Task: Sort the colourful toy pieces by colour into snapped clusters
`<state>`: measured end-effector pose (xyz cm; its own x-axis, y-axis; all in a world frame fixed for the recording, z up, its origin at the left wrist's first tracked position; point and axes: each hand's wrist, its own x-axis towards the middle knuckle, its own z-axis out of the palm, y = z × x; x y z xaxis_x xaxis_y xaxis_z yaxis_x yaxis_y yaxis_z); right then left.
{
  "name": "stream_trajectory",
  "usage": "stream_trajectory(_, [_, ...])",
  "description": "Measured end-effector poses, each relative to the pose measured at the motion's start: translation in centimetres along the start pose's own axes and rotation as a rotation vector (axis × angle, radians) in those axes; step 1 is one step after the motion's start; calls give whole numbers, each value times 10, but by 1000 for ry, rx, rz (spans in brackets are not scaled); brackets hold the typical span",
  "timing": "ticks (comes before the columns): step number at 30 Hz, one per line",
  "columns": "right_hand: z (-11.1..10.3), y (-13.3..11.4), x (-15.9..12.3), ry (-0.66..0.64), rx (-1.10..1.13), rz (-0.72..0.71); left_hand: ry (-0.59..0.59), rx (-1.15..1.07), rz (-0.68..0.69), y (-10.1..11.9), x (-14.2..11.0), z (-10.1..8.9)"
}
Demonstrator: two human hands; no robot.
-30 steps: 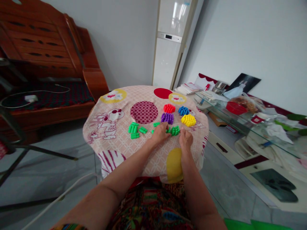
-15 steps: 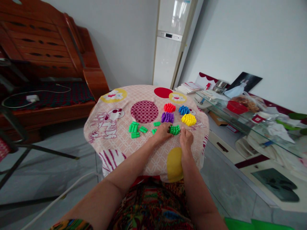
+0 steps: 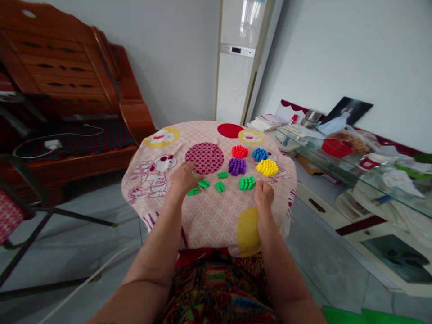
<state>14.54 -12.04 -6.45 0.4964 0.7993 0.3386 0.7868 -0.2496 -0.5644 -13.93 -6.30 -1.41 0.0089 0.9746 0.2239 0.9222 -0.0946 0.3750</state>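
Observation:
My left hand (image 3: 184,180) is over the loose green pieces at the left, thumb and fingers apart, partly hiding some of them. Close by on its right lie a green piece (image 3: 203,183), another green piece (image 3: 219,186) and a third green piece (image 3: 222,175). My right hand (image 3: 264,193) rests on the cloth with its fingers curled in, the fingertip side against or just beside a knobbly green cluster (image 3: 247,183). Behind that cluster sit a purple cluster (image 3: 237,166), a red cluster (image 3: 239,151), a blue cluster (image 3: 260,155) and a yellow cluster (image 3: 267,168).
A patterned cloth (image 3: 209,220) covers the round table. To the right stands a glass-topped cabinet (image 3: 351,173) crowded with papers, a red bowl (image 3: 337,147) and bags. A wooden bench (image 3: 67,76) is at the left, and a tall white appliance (image 3: 234,81) behind the table.
My left hand has left the green cluster and moved left to the loose green pieces. My right hand stays beside the cluster. The view has shifted slightly.

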Motion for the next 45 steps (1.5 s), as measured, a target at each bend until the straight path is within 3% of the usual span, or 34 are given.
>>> stream_trajectory(5, [0, 0, 0, 25, -5, 2, -146, 39, 34, -31, 4, -3])
stream_trajectory(16, [0, -1, 0, -5, -12, 23, -141, -8, -3, -41, -2, -20])
stream_trajectory(19, [0, -1, 0, -4, -5, 12, -65, -80, 43, -20, -4, -27])
stream_trajectory(22, [0, 0, 0, -1, 9, 16, -68, -187, 177, 21, -10, -22])
stream_trajectory(27, [2, 3, 1, 27, 55, -1, -161, -310, 461, 97, -35, 17])
stream_trajectory(31, [4, 6, 3, 55, 68, -15, -192, -230, 567, 134, -49, 42])
stream_trajectory(35, [6, 8, 5, 70, 87, 0, -211, -154, 548, 145, -49, 51])
stream_trajectory(45, [6, 7, 3, 85, 96, 8, -205, -202, 487, 141, -48, 62])
